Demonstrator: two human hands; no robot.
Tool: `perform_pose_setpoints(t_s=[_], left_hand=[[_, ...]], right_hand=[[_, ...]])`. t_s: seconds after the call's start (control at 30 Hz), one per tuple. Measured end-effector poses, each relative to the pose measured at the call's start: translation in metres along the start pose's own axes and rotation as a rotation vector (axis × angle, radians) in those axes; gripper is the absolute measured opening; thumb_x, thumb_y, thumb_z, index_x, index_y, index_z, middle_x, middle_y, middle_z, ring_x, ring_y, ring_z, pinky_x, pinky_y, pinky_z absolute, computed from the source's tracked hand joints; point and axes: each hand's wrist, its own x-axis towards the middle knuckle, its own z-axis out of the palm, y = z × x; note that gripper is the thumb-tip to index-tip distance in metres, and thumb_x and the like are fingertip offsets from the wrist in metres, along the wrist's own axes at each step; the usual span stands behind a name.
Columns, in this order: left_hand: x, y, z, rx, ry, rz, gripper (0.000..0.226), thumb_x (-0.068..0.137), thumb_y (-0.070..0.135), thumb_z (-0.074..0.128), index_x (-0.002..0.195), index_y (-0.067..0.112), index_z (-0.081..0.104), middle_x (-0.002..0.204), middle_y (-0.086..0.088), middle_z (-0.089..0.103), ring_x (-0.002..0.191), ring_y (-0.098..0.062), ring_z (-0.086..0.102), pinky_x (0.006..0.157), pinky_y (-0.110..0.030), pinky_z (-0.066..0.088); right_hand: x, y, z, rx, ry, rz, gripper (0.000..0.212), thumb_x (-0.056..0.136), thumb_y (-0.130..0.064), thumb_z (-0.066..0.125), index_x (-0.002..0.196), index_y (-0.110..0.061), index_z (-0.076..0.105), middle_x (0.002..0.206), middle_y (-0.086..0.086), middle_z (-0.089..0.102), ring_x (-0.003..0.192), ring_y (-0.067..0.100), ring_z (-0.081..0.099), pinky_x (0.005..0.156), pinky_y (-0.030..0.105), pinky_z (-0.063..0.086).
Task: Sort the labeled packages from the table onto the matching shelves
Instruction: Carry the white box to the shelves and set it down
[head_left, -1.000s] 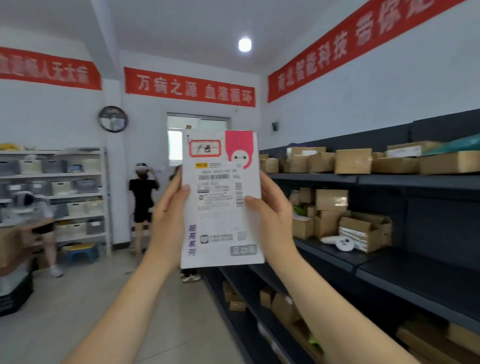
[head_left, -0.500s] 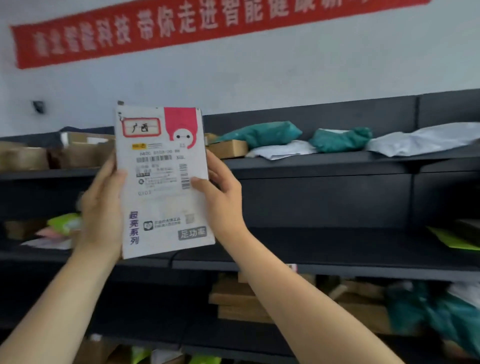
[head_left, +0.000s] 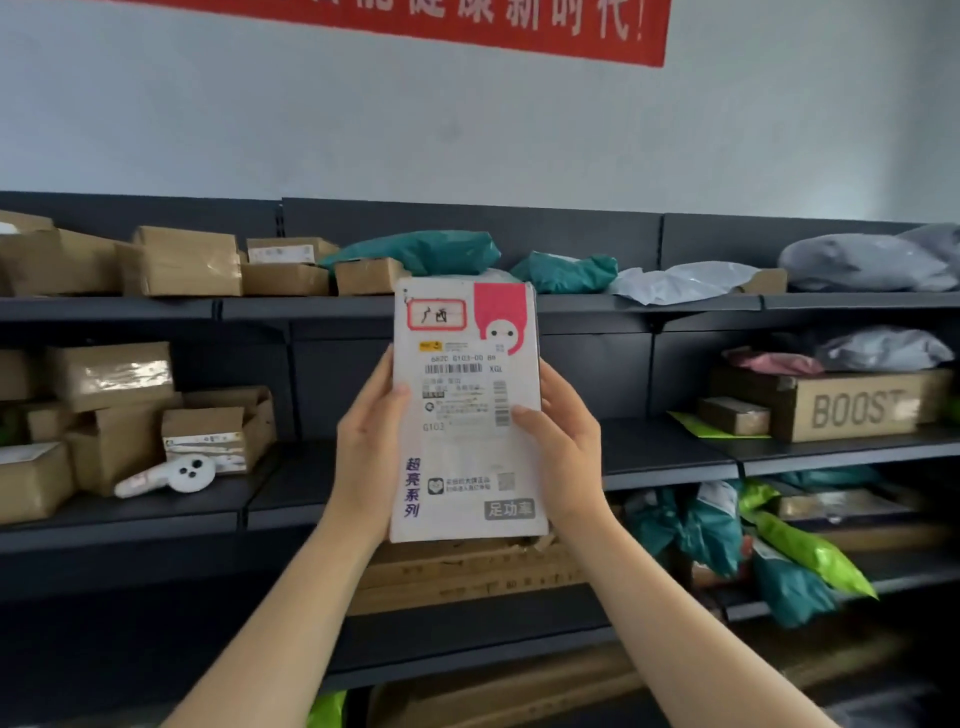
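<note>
Before dark shelves (head_left: 670, 457), white package (head_left: 467, 410) upright, left hand (head_left: 366, 447) and right hand (head_left: 563, 447) gripping its edges, small label print seemingly blurred

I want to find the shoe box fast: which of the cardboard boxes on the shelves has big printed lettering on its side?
The BOOST box, on the middle shelf at far right; its side reads BOOST in large letters, while the other brown boxes are plain or bear small labels.
</note>
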Motion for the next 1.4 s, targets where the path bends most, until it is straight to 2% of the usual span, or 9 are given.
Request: perform_pose_setpoints(t_s=[0.1, 0.27, 0.5, 0.6, 0.73, 0.8, 0.97, 1.2, 1.4], left_hand=[[-0.016, -0.017, -0.004, -0.054, 0.006, -0.104, 0.042, 0.100, 0.015, 0.037, 0.139, 0.028, 0.047, 0.129, 0.002, 0.065, 0.117, -0.016, 0.063, 0.095, -0.042, 0.052], [-0.024, -0.045, -0.008, -0.051, 0.053, -0.252, 0.036, 0.100, 0.015, 0.037, 0.119, 0.037, 0.059, 0.108, 0.012, 0.073, 0.099, -0.010, 0.070, 0.070, -0.024, 0.058], [0.024, -0.102, -0.003, 0.027, 0.215, -0.458, 0.027, 0.097, 0.023, 0.046, 0.124, 0.022, 0.047, 0.112, -0.007, 0.066, 0.095, -0.025, 0.068, 0.068, -0.034, 0.056], [0.059, -0.128, 0.004, 0.024, 0.241, -0.507, 0.025, 0.098, 0.025, 0.045, 0.122, 0.020, 0.047, 0.107, -0.008, 0.066, 0.087, -0.023, 0.068, 0.062, -0.033, 0.055], [0.113, -0.160, 0.012, 0.052, 0.246, -0.566, 0.027, 0.098, 0.028, 0.045, 0.122, 0.017, 0.050, 0.093, -0.007, 0.066, 0.070, -0.018, 0.066, 0.050, -0.029, 0.051], [0.136, -0.174, 0.014, 0.023, 0.257, -0.610, 0.029, 0.097, 0.028, 0.045, 0.121, 0.014, 0.054, 0.088, -0.008, 0.066, 0.071, -0.020, 0.065, 0.054, -0.030, 0.051], [0.182, -0.205, 0.018, 0.031, 0.259, -0.608, 0.027, 0.097, 0.028, 0.045, 0.112, 0.014, 0.063, 0.091, -0.009, 0.070, 0.082, -0.024, 0.066, 0.069, -0.035, 0.053], [0.229, -0.245, 0.011, 0.068, 0.300, -0.649, 0.028, 0.097, 0.035, 0.045, 0.089, 0.018, 0.066, 0.076, -0.006, 0.070, 0.076, -0.023, 0.066, 0.081, -0.038, 0.051], [0.264, -0.278, -0.003, 0.072, 0.253, -0.727, 0.039, 0.097, 0.048, 0.041, 0.087, 0.019, 0.066, 0.073, -0.007, 0.071, 0.080, -0.027, 0.067, 0.087, -0.040, 0.050]], right_hand=[[-0.019, 0.015, -0.006, -0.049, 0.039, 0.069, 0.052, 0.079, -0.014, 0.061, 0.131, -0.019, 0.058, 0.120, 0.011, 0.069, 0.108, 0.035, 0.067, 0.087, 0.056, 0.055], [-0.027, 0.038, -0.012, -0.123, 0.078, 0.207, 0.055, 0.076, -0.018, 0.062, 0.130, -0.021, 0.056, 0.118, 0.008, 0.070, 0.102, 0.029, 0.070, 0.085, 0.053, 0.058], [0.025, 0.073, -0.032, -0.178, 0.081, 0.366, 0.033, 0.090, -0.006, 0.058, 0.116, -0.027, 0.058, 0.111, 0.003, 0.071, 0.093, 0.023, 0.072, 0.080, 0.042, 0.061], [0.066, 0.096, -0.044, -0.165, 0.082, 0.427, 0.030, 0.090, -0.007, 0.058, 0.107, -0.033, 0.059, 0.106, 0.000, 0.072, 0.091, 0.022, 0.072, 0.081, 0.043, 0.061], [0.125, 0.128, -0.059, -0.110, 0.083, 0.516, 0.030, 0.090, -0.009, 0.058, 0.115, -0.026, 0.060, 0.104, 0.001, 0.071, 0.091, 0.025, 0.072, 0.083, 0.048, 0.059], [0.153, 0.143, -0.066, -0.080, 0.073, 0.571, 0.027, 0.090, -0.009, 0.058, 0.110, -0.026, 0.059, 0.101, 0.002, 0.070, 0.091, 0.025, 0.072, 0.081, 0.046, 0.060], [0.212, 0.175, -0.079, 0.009, 0.093, 0.679, 0.042, 0.084, -0.008, 0.061, 0.125, -0.015, 0.059, 0.108, 0.013, 0.072, 0.093, 0.032, 0.072, 0.083, 0.050, 0.059], [0.262, 0.206, -0.079, -0.009, 0.067, 0.698, 0.022, 0.085, -0.007, 0.059, 0.106, -0.009, 0.067, 0.103, 0.017, 0.072, 0.090, 0.033, 0.071, 0.082, 0.045, 0.058], [0.292, 0.233, -0.074, -0.112, 0.102, 0.713, 0.005, 0.088, -0.010, 0.059, 0.086, -0.012, 0.063, 0.094, 0.016, 0.070, 0.084, 0.031, 0.067, 0.089, 0.048, 0.056]])
